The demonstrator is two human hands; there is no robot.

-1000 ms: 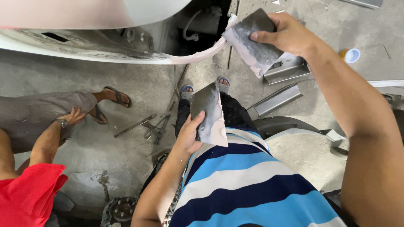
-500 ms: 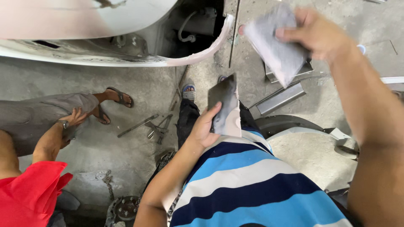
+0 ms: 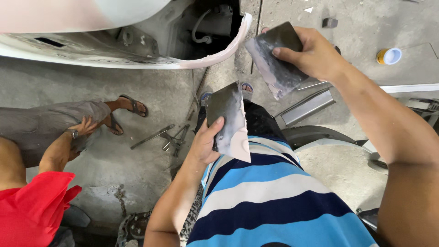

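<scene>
Floor: bare grey concrete floor [image 3: 137,178], stained and dusty, seen from above; it carries everything here.
Room: a vehicle repair spot, with a white car body panel [image 3: 114,50] curving along the top edge of the view and dark hoses showing in the wheel arch opening.
Left hand: the left hand [image 3: 206,144] is raised in front of the chest, fingers [image 3: 218,126] curled closed around the lower left edge of a dark putty board [image 3: 227,120], thumb lying up its face.
Putty board: flat, roughly rectangular, held upright and tilted, its right half smeared with pale filler.
Right hand: the right hand [image 3: 315,55] is lifted higher and further out, fingers pinched closed on the top edge of a dark spreader plate [image 3: 276,59].
Spreader plate: tilted, streaked with grey-white filler, held well apart from the putty board.
Shirt: a blue, navy and white striped shirt [image 3: 274,201] fills the bottom middle.
Loose tools: wrenches [image 3: 169,137] lie on the floor left of the left hand; which kinds is hard to make out.
Metal strip: a grey metal trim piece [image 3: 306,107] lies on the floor under the right hand.
Tape roll: a yellow-rimmed roll [image 3: 389,56] sits near the floor's upper right corner.
Other person: someone in a red shirt [image 3: 27,210] and sandals sits at the left edge, their hand [image 3: 82,128] on their knee.
</scene>
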